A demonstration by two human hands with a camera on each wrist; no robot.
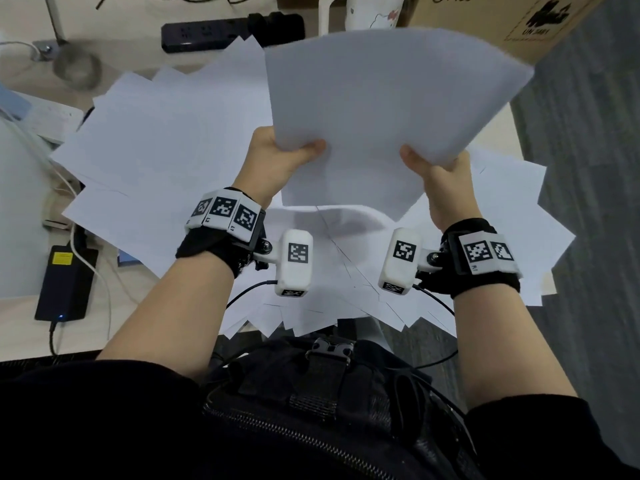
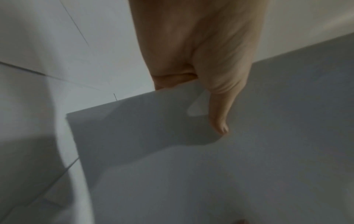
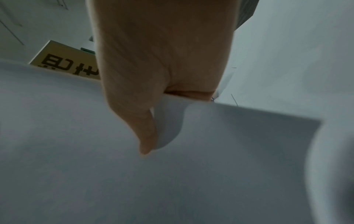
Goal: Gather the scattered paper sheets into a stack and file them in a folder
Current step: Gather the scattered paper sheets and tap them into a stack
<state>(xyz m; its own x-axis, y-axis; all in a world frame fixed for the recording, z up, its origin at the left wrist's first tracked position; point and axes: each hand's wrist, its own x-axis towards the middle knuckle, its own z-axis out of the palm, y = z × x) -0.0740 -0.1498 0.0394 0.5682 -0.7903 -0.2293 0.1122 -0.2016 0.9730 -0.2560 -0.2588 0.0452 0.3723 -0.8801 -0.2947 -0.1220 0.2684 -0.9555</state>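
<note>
Head view: the left hand (image 1: 277,157) and right hand (image 1: 436,174) pinch a sheet (image 1: 391,109) by its near edge above loose sheets (image 1: 166,150) fanned over the desk (image 1: 20,327); a limp sheet could sag and slip. Left wrist: thumb on top, fingers hidden beneath. Right wrist: the same pinch, blurred. No folder is visible; how many sheets are held is unclear.

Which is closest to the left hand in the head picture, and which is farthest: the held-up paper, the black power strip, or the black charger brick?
From the left hand:
1. Held-up paper, pinched in that hand.
2. Black power strip, up at the desk's back.
3. Black charger brick, down at the left edge.
</note>
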